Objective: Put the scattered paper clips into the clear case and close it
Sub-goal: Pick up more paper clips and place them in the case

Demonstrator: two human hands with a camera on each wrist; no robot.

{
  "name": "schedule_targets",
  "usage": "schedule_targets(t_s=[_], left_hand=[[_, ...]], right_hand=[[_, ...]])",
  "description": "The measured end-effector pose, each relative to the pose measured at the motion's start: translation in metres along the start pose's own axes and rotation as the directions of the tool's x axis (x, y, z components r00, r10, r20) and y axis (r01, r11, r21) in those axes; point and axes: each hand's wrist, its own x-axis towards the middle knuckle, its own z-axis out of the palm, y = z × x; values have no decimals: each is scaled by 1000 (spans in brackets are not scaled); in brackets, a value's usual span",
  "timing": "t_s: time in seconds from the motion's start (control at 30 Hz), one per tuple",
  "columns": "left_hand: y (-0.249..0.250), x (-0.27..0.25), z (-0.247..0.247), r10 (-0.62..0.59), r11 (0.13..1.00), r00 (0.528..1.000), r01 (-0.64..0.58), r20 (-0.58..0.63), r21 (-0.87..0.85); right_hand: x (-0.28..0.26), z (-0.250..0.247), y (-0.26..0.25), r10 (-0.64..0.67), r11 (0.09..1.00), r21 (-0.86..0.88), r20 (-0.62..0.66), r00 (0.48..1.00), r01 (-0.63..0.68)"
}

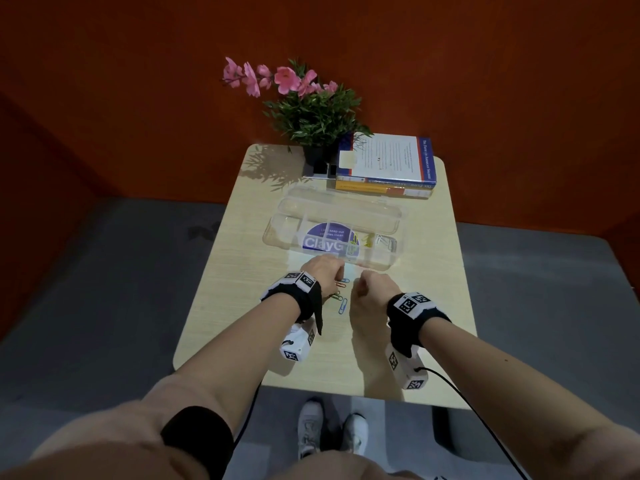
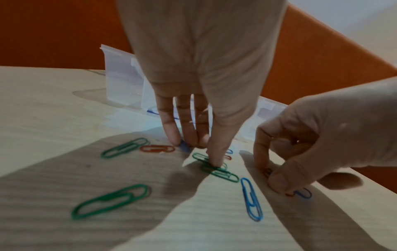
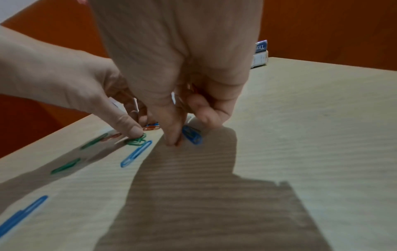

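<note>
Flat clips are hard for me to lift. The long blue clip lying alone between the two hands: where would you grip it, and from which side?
The blue clip lies flat on the table with bare wood along both long sides. Probably best from above: pinch across its long sides near the middle, or tip up one rounded end first.

Green (image 2: 110, 201), blue (image 2: 251, 198) and red paper clips (image 2: 157, 149) lie on the pale wood-grain table (image 1: 415, 306) before an orange-red wall (image 1: 138, 81).

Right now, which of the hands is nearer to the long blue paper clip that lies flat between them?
Right. The right hand pinches a clip just beside the long blue paper clip. The left hand presses green clips a little further off.
</note>
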Motion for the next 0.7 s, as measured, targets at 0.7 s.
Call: schedule_targets(t_s=[0.7], left_hand=[[8,9,4,114,967,993,-113,10,231]], right_hand=[[0,-3,-8,-97,986,-132,28,995,100]])
